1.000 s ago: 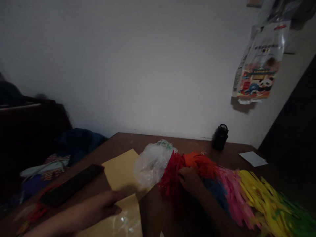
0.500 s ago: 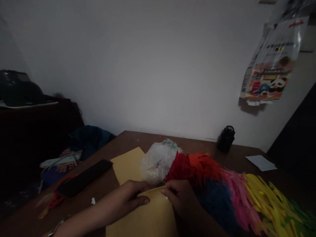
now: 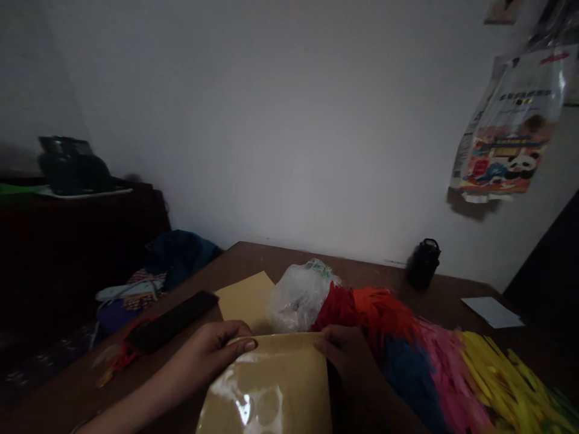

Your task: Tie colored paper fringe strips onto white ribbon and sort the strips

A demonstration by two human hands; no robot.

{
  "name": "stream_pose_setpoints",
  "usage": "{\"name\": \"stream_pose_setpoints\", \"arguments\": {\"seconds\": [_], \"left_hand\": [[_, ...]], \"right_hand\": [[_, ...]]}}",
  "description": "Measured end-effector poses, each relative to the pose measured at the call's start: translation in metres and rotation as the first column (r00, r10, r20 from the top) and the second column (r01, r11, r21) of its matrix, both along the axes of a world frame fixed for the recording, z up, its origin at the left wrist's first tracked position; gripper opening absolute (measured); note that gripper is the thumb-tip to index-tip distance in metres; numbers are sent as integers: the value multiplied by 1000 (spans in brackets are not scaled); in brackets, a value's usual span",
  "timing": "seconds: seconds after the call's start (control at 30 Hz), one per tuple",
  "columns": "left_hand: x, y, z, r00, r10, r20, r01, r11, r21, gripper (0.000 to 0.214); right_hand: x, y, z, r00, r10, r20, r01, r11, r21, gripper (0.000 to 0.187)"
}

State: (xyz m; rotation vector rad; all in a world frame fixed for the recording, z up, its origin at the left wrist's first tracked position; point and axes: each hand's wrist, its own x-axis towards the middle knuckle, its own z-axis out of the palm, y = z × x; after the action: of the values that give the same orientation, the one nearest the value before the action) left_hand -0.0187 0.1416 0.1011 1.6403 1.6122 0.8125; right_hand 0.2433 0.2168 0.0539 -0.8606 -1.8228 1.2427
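Observation:
Both my hands hold a glossy yellow sheet [image 3: 275, 386] by its far edge, above the brown table [image 3: 253, 259]. My left hand [image 3: 212, 349] pinches the left corner with thumb on top. At the right corner my right hand [image 3: 346, 355] has its fingers closed on the sheet. Just beyond it lies a second yellow sheet [image 3: 246, 298] flat on the table. A crumpled clear plastic bag [image 3: 301, 295] sits right behind the held sheet. To the right spreads a pile of fringed paper in red, orange, blue, pink and yellow [image 3: 407, 343].
A long black flat object [image 3: 174, 319] lies at my left, with red-handled things [image 3: 120, 358] beside it. A black jar [image 3: 423, 263] stands by the wall. A white paper slip [image 3: 493, 310] lies far right. A printed plastic bag [image 3: 511, 129] hangs on the wall. Clothes are piled left of the table.
My right hand left the red fringed paper and joined my left hand on the yellow sheet. Both lifted its far edge toward me, so its glossy face now shows.

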Motion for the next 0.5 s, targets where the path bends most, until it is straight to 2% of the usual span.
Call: {"name": "stream_pose_setpoints", "arguments": {"seconds": [0.13, 0.23, 0.37, 0.43, 0.5], "left_hand": [[-4, -2, -2, 977, 89, 193, -88, 996, -12, 44], [-2, -4, 0, 950, 182, 254, -186, 982, -7, 42], [1, -5, 0, 943, 245, 224, -254, 967, 13, 41], [1, -5, -2, 955, 233, 185, -245, 969, 45, 41], [1, -6, -5, 969, 209, 133, -221, 972, 82, 39]], "right_hand": [[1, 4, -1, 1000, 3, -25, -4, 999, -34, 25], [1, 5, -2, 999, 29, -23, -29, 999, -41, 26], [6, 8, 2, 995, 83, 61, -83, 997, -3, 26], [10, 9, 7, 988, 109, 110, -116, 991, 64, 24], [13, 7, 13, 987, 79, 140, -102, 980, 169, 18]]}}
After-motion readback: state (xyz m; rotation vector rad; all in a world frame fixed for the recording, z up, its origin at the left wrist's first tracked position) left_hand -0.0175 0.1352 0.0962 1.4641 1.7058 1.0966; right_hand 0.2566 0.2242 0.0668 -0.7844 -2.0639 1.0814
